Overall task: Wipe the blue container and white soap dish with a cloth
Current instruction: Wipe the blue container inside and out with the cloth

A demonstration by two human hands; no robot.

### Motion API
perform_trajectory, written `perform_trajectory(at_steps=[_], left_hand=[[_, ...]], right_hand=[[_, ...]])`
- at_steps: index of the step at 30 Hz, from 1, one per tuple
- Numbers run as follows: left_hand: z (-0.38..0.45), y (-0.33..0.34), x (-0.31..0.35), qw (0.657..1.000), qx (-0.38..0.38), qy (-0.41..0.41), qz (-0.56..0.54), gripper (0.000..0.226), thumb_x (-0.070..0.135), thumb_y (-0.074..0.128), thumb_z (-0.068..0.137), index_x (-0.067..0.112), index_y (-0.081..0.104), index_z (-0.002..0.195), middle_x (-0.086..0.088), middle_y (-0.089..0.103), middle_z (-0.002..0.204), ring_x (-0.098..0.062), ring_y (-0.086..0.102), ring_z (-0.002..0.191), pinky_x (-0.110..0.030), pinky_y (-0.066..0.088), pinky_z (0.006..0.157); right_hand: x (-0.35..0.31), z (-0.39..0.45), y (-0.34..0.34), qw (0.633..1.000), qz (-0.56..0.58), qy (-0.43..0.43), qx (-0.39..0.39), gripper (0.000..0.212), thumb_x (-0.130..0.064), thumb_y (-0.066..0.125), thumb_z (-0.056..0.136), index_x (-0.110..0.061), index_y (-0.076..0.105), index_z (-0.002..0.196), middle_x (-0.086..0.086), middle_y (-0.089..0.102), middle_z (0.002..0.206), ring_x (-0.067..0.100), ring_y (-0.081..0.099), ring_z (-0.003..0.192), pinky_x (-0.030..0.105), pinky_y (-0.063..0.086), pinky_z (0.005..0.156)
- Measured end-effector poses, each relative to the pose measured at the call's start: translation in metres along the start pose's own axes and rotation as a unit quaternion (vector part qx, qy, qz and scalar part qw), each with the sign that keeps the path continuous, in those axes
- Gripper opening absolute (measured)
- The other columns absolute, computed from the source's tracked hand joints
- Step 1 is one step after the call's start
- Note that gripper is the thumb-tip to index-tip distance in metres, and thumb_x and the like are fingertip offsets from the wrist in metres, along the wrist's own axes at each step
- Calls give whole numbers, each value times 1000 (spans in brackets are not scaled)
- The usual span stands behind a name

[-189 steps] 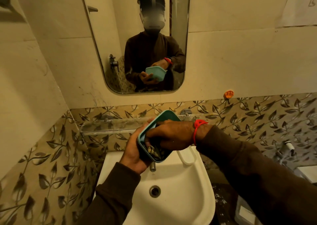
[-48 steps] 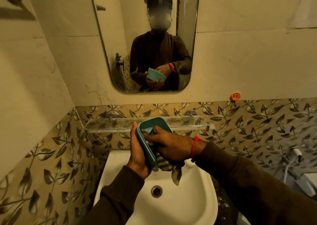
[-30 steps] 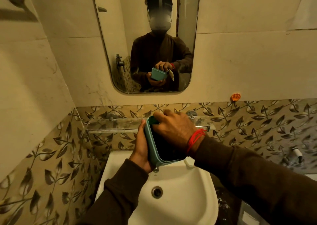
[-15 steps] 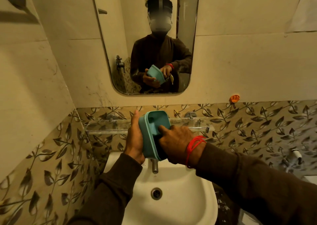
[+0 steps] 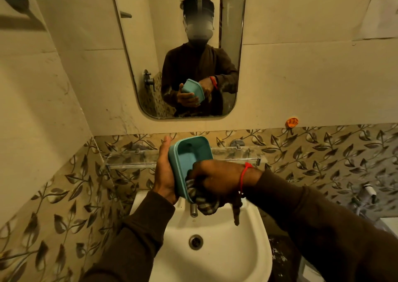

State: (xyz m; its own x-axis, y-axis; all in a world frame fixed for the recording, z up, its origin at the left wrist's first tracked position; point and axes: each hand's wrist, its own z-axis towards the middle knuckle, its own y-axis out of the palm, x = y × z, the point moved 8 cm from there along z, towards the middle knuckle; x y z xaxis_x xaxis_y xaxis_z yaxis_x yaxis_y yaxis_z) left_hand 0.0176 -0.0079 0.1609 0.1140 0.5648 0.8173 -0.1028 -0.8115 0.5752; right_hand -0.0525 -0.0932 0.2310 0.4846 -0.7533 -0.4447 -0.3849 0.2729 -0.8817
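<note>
While I stood at the white ceramic washbasin point(image 5: 215, 249), I held the blue rectangular plastic container point(image 5: 189, 159) up over it, tipped on its side so its open mouth faced my right hand and I could see into it. My left hand point(image 5: 164, 174) was closed around the container's back and lower edge, thumb up along its rim, which kept it steady against the push of wiping. My right hand point(image 5: 215, 179) was clenched on a checked grey cloth point(image 5: 201, 200), pressing a bunched part of it into the lower end of the container's inside; the loose tail of the cloth hung down toward the steel tap point(image 5: 193, 210). Working over the basin made sense, I judged, since any drips would have fallen into it rather than onto the floor. The upper part of the inside lay bare, and I took it that the wiping there was either done or yet to come; I could not tell which. I saw no white soap dish, so that half of the task looked not yet begun.
</note>
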Motion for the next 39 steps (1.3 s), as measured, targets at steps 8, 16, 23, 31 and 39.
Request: perform_trajectory(at_steps=[8,16,23,31,39], left_hand=[[-2,2,10,997,14,22,-74,81,73,37,93,8,73,124,-24,71,127,-40,68,118,-52,55,98],[-8,-1,-1,996,44,20,-71,74,74,39,91,16,83,103,-17,80,107,-33,77,100,-45,64,74],[-17,-8,-1,997,61,33,-31,71,76,41,90,20,84,100,-18,79,111,-34,76,103,-51,62,86],[-22,16,1,998,31,39,-44,73,75,39,92,18,82,106,-17,79,111,-30,77,102,-38,64,71],[-22,2,1,997,35,31,-55,71,72,42,93,15,84,100,-17,81,103,-31,78,96,-38,64,68]], right_hand=[[25,-8,-59,876,332,57,345,15,-17,74,80,-17,68,94,7,72,93,24,68,89,45,57,82],[-4,4,-22,919,364,17,151,33,-15,57,94,-29,59,124,-11,68,105,9,66,96,22,56,75],[-9,0,-26,988,-43,-35,141,52,-24,58,93,-27,42,142,3,59,133,19,56,117,27,43,95],[0,-2,-40,916,8,-10,402,32,-18,65,88,-23,65,120,2,72,109,19,63,103,28,47,92],[-25,-3,-18,965,-36,-146,217,34,-13,56,94,-13,60,128,8,57,119,18,53,109,22,44,92]])
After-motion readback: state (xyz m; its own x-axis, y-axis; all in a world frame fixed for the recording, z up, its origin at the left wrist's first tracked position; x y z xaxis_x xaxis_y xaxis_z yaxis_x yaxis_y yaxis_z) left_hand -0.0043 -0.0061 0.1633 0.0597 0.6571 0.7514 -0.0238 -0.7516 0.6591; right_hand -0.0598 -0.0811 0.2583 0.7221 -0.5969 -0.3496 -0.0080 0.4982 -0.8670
